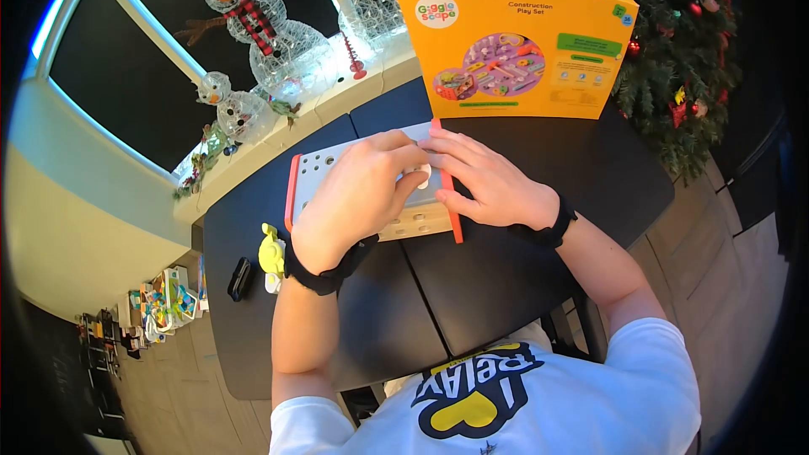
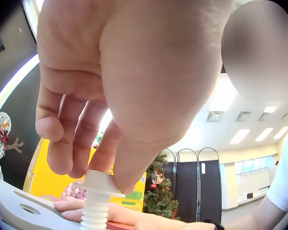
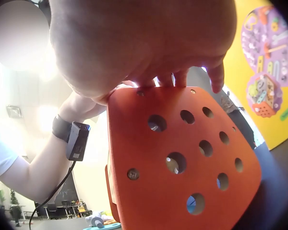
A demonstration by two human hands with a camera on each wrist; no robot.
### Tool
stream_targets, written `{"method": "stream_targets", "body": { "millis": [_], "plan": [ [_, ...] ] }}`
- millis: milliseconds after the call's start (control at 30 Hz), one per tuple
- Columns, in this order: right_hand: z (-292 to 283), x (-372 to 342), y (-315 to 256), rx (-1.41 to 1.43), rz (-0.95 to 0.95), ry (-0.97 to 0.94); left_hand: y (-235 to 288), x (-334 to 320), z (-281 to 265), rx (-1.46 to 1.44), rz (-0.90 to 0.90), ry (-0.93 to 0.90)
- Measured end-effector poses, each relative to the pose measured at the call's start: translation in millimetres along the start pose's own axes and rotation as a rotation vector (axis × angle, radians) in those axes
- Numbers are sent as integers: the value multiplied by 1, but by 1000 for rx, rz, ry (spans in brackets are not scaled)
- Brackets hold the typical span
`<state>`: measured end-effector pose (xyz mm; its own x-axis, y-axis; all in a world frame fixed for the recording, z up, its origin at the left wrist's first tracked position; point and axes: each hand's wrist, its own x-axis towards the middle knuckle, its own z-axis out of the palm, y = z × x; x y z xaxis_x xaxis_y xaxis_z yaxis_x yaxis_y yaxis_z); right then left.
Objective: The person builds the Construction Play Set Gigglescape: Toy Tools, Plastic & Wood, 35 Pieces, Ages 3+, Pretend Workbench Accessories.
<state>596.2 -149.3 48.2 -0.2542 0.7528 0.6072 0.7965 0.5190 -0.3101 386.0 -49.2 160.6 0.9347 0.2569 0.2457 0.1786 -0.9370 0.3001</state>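
A toy workbench box stands on the table, with a grey perforated top point(image 1: 344, 150), a pale wooden front point(image 1: 425, 221) and a red-orange end panel point(image 3: 201, 148) full of round holes. Between thumb and index finger, my left hand point(image 1: 366, 190) pinches the head of a white plastic screw point(image 2: 94, 213). Its ribbed shaft points down at the grey top; the other left fingers hang beside it. My right hand point(image 1: 497, 181) rests on the box's right end, fingers laid over the panel's upper edge and thumb near the front corner.
Behind the box stands a yellow Construction Play Set carton point(image 1: 581, 76). A lime-green and white toy piece point(image 1: 271, 254) and a small black object point(image 1: 240, 279) lie left on the dark table point(image 1: 522, 278). Beyond are lit snowmen point(image 1: 291, 50) on a ledge and a decorated tree point(image 1: 683, 59).
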Motion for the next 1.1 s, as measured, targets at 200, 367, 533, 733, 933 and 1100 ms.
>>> {"method": "stream_targets", "body": {
  "millis": [200, 367, 533, 733, 933, 1100],
  "plan": [
    [2, 0, -1, 39, 26, 25, 11, -6, -3, -25, 143, 267],
    [2, 0, 0, 51, 38, 11, 17, -6, 7, 42, -171, 169],
    [2, 0, 1, 46, 42, 12, -3, -5, 17, -43, 169, 278],
    [4, -1, 3, 27, 45, 12, 16, -6, 16, -14, -40, 338],
    [4, -1, 2, 56, 54, 9, 9, 2, 17, 71, -192, 138],
    [3, -1, 1, 65, 67, 7, 3, 3, 14, -43, 180, 248]
  ]
}}
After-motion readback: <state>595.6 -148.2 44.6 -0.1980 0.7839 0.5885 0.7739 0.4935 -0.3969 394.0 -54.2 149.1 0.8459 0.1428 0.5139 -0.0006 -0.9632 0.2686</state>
